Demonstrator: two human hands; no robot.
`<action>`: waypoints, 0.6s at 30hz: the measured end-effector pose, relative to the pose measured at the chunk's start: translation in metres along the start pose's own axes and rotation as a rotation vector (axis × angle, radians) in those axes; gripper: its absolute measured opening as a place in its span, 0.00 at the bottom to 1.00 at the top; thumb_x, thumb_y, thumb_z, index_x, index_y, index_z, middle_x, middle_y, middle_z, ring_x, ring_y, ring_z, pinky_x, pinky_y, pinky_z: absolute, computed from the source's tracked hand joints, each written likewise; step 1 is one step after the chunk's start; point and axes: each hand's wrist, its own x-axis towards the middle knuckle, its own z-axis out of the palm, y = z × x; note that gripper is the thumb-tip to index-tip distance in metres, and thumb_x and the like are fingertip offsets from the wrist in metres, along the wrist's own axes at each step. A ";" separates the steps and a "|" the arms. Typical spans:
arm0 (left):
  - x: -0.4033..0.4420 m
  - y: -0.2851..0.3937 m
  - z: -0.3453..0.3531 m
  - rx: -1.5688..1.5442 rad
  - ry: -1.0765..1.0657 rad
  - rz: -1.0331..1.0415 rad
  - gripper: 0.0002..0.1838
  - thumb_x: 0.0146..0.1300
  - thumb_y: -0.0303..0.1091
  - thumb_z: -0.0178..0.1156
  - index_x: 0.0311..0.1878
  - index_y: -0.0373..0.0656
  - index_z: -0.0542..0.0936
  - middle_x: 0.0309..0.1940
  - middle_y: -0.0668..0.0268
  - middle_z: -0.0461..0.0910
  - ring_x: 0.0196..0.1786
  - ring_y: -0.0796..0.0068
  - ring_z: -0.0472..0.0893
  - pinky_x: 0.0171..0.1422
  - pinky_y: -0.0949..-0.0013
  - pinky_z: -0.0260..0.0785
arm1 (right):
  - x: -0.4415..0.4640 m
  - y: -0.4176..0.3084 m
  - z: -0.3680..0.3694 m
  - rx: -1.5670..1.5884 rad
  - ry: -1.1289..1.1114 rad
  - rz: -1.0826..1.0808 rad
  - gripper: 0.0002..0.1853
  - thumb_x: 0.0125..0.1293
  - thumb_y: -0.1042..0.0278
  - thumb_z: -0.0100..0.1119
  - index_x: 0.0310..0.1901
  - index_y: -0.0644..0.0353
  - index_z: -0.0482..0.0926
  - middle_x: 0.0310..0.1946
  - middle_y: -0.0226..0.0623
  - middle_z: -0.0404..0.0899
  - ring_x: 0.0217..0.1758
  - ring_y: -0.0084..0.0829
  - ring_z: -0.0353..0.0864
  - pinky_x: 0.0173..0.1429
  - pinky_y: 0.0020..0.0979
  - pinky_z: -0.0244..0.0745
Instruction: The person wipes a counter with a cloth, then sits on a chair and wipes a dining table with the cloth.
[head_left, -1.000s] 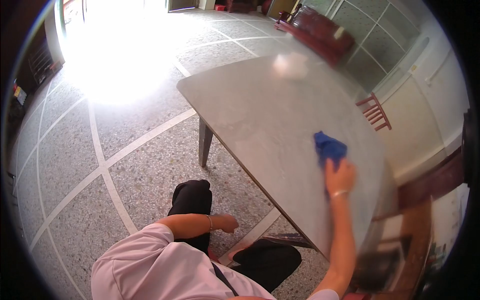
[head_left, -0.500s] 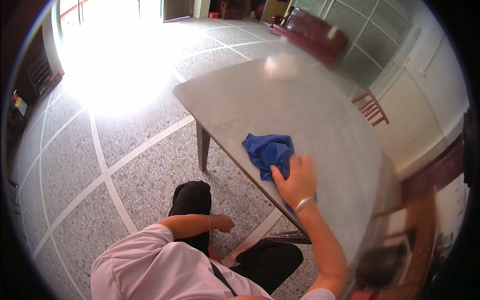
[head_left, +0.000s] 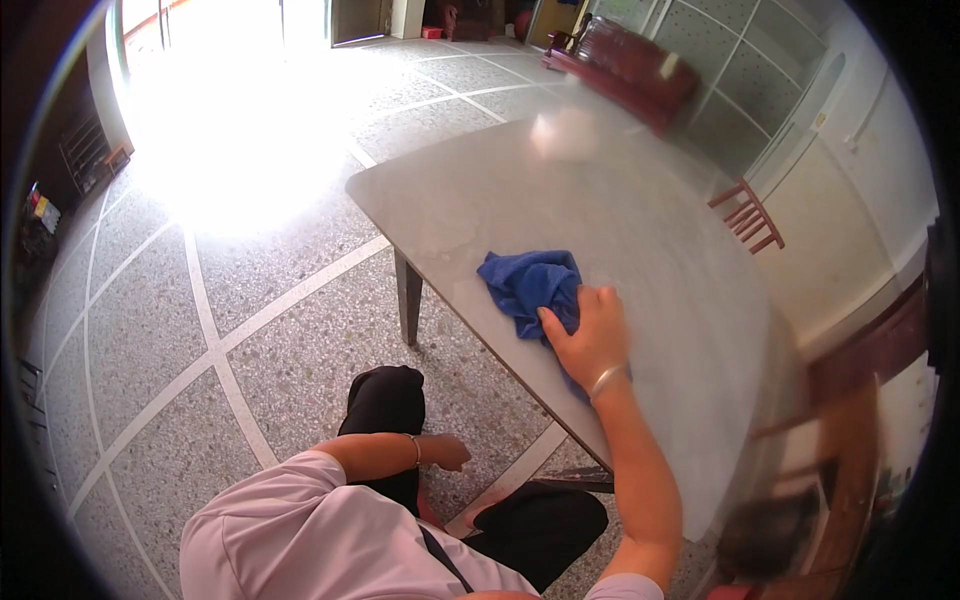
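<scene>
A crumpled blue cloth (head_left: pixel 528 287) lies on the grey tabletop (head_left: pixel 470 205), near the table's left edge. My right hand (head_left: pixel 592 332) presses on it, fingers bent around its right side, with a silver bangle at the wrist. Part of the cloth is hidden under the palm and wrist. Away from the table, my left hand (head_left: pixel 447 453) hangs over the floor by my dark-trousered knee. Its fingers look curled, and whether anything is inside them cannot be made out.
A table leg (head_left: pixel 408 298) stands below the left edge. Beyond the table are a dark red bench (head_left: pixel 630 75) and a wooden chair (head_left: pixel 748 217). Wooden furniture (head_left: pixel 840 470) sits close on the right. Bright light floods the speckled floor (head_left: pixel 290 310) from the doorway.
My right hand has slid the blue cloth a little farther forward and left across the tabletop. My left hand has stayed almost where it was.
</scene>
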 end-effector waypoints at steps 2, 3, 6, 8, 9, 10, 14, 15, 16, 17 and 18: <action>-0.002 0.001 -0.004 0.001 -0.021 -0.006 0.21 0.67 0.45 0.50 0.53 0.37 0.74 0.50 0.54 0.77 0.52 0.55 0.76 0.55 0.55 0.68 | 0.001 0.001 0.001 0.008 0.010 -0.007 0.24 0.52 0.46 0.61 0.39 0.60 0.73 0.36 0.40 0.68 0.41 0.42 0.71 0.37 0.42 0.73; -0.003 0.002 -0.005 0.001 -0.031 -0.009 0.21 0.67 0.45 0.50 0.53 0.37 0.74 0.50 0.54 0.77 0.52 0.55 0.76 0.55 0.55 0.68 | 0.001 0.002 0.001 0.011 0.014 -0.012 0.24 0.52 0.46 0.61 0.39 0.60 0.73 0.36 0.40 0.68 0.41 0.42 0.71 0.37 0.42 0.73; 0.000 0.001 0.000 0.008 0.011 0.021 0.22 0.65 0.45 0.52 0.53 0.37 0.75 0.50 0.54 0.77 0.52 0.54 0.76 0.54 0.55 0.68 | 0.001 0.002 0.001 0.029 0.018 -0.010 0.24 0.51 0.46 0.61 0.39 0.60 0.73 0.36 0.40 0.68 0.41 0.42 0.71 0.37 0.42 0.73; -0.003 0.004 -0.004 0.010 0.009 0.023 0.22 0.64 0.45 0.53 0.52 0.37 0.75 0.50 0.54 0.77 0.52 0.54 0.76 0.54 0.55 0.68 | 0.001 0.002 0.002 0.023 0.026 -0.015 0.24 0.51 0.46 0.62 0.39 0.60 0.73 0.36 0.40 0.68 0.41 0.41 0.71 0.37 0.42 0.73; -0.005 0.005 -0.005 0.010 0.008 0.023 0.22 0.64 0.45 0.53 0.52 0.37 0.75 0.50 0.53 0.77 0.53 0.54 0.76 0.54 0.55 0.68 | 0.000 0.003 0.002 0.021 0.029 -0.017 0.24 0.51 0.46 0.62 0.39 0.60 0.73 0.36 0.40 0.68 0.41 0.41 0.71 0.37 0.42 0.73; -0.004 0.005 -0.004 0.010 0.006 0.019 0.22 0.64 0.45 0.54 0.52 0.37 0.75 0.50 0.54 0.77 0.53 0.54 0.76 0.54 0.55 0.68 | 0.000 0.002 0.001 0.021 0.026 -0.013 0.24 0.51 0.47 0.62 0.39 0.60 0.73 0.36 0.40 0.68 0.41 0.41 0.71 0.37 0.42 0.73; -0.003 0.001 0.001 0.009 0.009 0.021 0.22 0.63 0.45 0.54 0.53 0.37 0.75 0.50 0.54 0.77 0.52 0.54 0.76 0.53 0.55 0.69 | 0.000 0.002 0.000 0.022 0.021 -0.008 0.24 0.52 0.46 0.61 0.40 0.60 0.73 0.36 0.40 0.68 0.41 0.41 0.71 0.37 0.41 0.73; -0.002 0.001 0.002 0.009 0.013 0.027 0.22 0.63 0.45 0.54 0.53 0.38 0.75 0.50 0.54 0.77 0.52 0.54 0.76 0.53 0.55 0.69 | 0.000 0.002 0.000 0.021 0.022 -0.011 0.25 0.52 0.46 0.61 0.40 0.60 0.73 0.36 0.39 0.68 0.41 0.41 0.71 0.37 0.41 0.73; -0.002 0.001 0.002 0.012 0.002 0.017 0.22 0.63 0.45 0.54 0.53 0.38 0.75 0.49 0.54 0.77 0.52 0.54 0.76 0.53 0.55 0.69 | 0.000 0.002 0.000 0.024 0.009 0.001 0.25 0.52 0.46 0.61 0.40 0.60 0.73 0.36 0.39 0.68 0.41 0.41 0.71 0.37 0.41 0.73; -0.002 0.002 0.001 0.016 -0.009 0.008 0.22 0.63 0.45 0.54 0.53 0.38 0.75 0.49 0.55 0.77 0.52 0.54 0.76 0.53 0.55 0.69 | 0.000 0.001 -0.001 0.027 -0.004 0.012 0.25 0.52 0.46 0.61 0.40 0.60 0.73 0.36 0.39 0.67 0.41 0.41 0.71 0.38 0.41 0.73; -0.002 0.003 0.000 0.020 -0.020 -0.001 0.22 0.63 0.45 0.54 0.53 0.38 0.74 0.49 0.55 0.77 0.52 0.54 0.76 0.53 0.55 0.69 | 0.000 0.000 -0.002 0.029 -0.017 0.023 0.25 0.52 0.46 0.61 0.40 0.61 0.73 0.36 0.39 0.67 0.42 0.40 0.71 0.38 0.41 0.73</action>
